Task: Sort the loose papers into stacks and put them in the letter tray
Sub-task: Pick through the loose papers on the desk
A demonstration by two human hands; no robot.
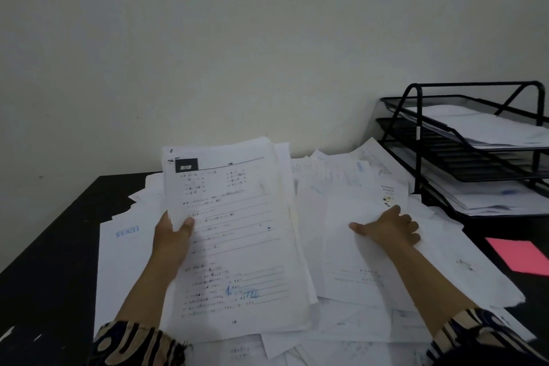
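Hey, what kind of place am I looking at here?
Probably an office or home study desk: a dark table against a plain wall, covered in loose printed papers, with a black three-tier letter tray at the right already holding sheets.

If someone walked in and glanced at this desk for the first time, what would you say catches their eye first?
Probably the sprawl of loose white papers covering the middle of the dark table. Next, the left hand holding a thick printed stack raised above the heap, while the right hand grips a sheet beside it. The black three-tier letter tray at the far right already holds papers, and a pink sheet stands out below it.
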